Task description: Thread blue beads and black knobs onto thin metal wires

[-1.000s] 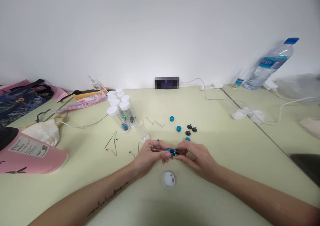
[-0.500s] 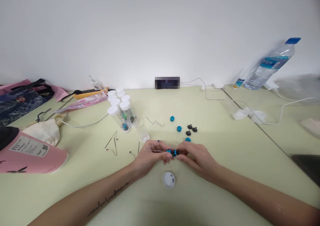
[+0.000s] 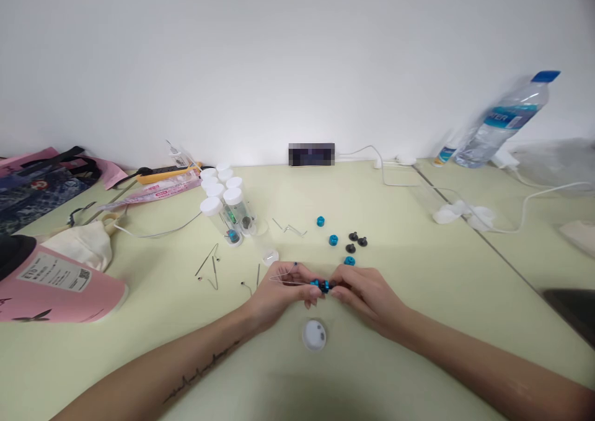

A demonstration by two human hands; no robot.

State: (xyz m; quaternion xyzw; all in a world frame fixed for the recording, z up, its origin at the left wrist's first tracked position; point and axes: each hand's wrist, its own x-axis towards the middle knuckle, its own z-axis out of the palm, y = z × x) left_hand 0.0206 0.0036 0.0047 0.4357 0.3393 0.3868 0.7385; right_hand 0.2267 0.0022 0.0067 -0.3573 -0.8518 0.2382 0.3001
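Both hands meet over the table's middle on a small blue and black part threaded on a thin bent wire. My left hand pinches the wire and the part's blue end. My right hand pinches the black end with fingertips pressed together. Just beyond my hands lie loose blue pieces and black pieces. A white round lid lies right in front of my hands.
Several white-capped clear vials stand at the left centre, with bent wires near them. A pink bag and a cloth pouch sit at far left. A water bottle, white cables and a small display are at the back.
Barely anything differs; my fingers shifted slightly on the blue and black part, which stays between both hands.
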